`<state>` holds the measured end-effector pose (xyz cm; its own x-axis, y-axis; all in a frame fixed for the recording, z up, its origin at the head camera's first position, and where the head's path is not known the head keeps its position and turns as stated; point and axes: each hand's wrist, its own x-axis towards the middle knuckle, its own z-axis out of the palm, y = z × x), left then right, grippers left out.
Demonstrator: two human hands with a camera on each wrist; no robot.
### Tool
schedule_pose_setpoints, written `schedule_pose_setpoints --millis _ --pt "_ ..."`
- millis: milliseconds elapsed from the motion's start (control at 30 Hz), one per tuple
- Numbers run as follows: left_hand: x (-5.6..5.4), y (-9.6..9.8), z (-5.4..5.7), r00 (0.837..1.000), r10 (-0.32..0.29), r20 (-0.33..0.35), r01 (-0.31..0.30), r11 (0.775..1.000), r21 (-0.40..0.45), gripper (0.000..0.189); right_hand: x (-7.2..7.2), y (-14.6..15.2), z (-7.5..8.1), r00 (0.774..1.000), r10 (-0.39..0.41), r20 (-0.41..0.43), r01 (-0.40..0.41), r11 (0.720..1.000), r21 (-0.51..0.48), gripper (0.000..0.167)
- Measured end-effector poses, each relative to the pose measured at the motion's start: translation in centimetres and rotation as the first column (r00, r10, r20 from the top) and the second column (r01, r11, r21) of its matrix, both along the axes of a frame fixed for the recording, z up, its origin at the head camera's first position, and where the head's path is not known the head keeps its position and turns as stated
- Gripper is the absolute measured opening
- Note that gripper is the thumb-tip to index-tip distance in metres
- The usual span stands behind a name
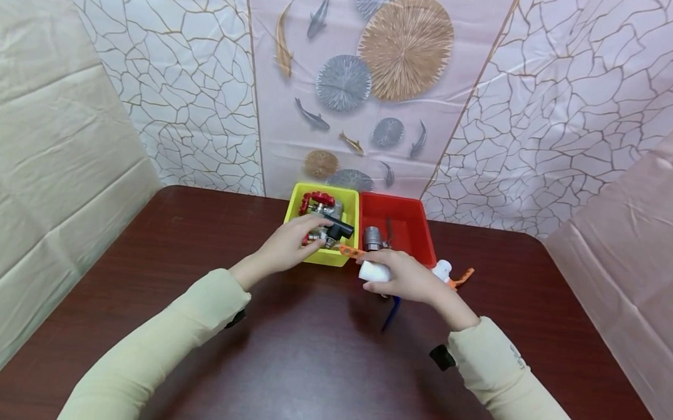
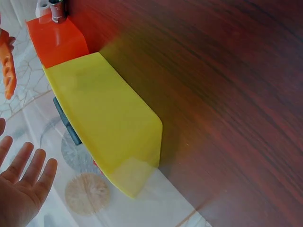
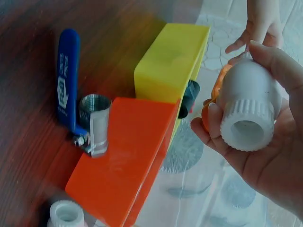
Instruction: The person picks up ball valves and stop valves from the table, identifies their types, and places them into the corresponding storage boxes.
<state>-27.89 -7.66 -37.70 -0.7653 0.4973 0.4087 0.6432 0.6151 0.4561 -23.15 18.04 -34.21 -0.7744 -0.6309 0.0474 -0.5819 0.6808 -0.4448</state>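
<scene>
Right hand (image 1: 403,279): gripping. Thumb on one side, fingers curled round the other, a white plastic valve (image 3: 248,104) between them, its ribbed end with the open bore showing to the right wrist camera. Its orange handle (image 1: 350,252) juts out beyond my grip, by the near right corner of the yellow bin (image 2: 104,109). I have the valve up off the tabletop (image 1: 318,366), just before the near left corner of the red bin (image 3: 128,161).

Left hand (image 1: 290,240): fingers spread and nearly straight, nothing in them. From the head view they reach over the near left corner of the yellow bin, close to a black fitting (image 1: 340,228); whether a fingertip touches it, I cannot tell.

Bins side by side at the middle of the tabletop's far edge, yellow to the left. Yellow also carries metal parts and a red handwheel (image 1: 322,198), toward its far left corner. Red has a metal valve (image 1: 372,236) in its near left corner.

On the tabletop, before the red bin's near wall: a blue-handled valve (image 3: 98,125), handle toward the near edge. Second white valve (image 1: 442,270) outside red's near right corner, an orange handle beside it.
</scene>
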Motion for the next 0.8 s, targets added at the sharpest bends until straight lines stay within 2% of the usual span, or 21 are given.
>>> schedule_pose_setpoints --millis 200,333,500,700,800 --pt "-0.3 1.5 0.0 0.999 -0.029 -0.041 0.026 0.997 -0.066 0.036 -0.3 1.3 0.6 1.0 -0.031 -0.001 0.031 1.0 0.001 0.044" --pt "-0.5 2.4 -0.4 0.999 -0.033 -0.02 0.03 0.99 -0.137 0.036 -0.3 2.0 1.1 0.999 -0.052 -0.005 0.052 0.998 0.024 0.044" --pt "-0.6 3.6 -1.2 0.998 -0.065 0.015 0.067 0.973 -0.22 0.039 -0.1 2.9 1.3 0.998 -0.06 -0.019 0.06 0.998 0.008 0.04" --pt "-0.7 5.2 -2.2 0.997 -0.071 0.035 0.078 0.96 -0.268 0.053 -0.1 3.4 1.3 0.997 -0.075 -0.023 0.075 0.997 -0.007 0.038" --pt "-0.7 6.0 -2.6 0.995 -0.072 0.066 0.089 0.949 -0.304 0.06 -0.2 3.6 1.4 0.995 -0.087 -0.038 0.087 0.996 0.002 0.038"
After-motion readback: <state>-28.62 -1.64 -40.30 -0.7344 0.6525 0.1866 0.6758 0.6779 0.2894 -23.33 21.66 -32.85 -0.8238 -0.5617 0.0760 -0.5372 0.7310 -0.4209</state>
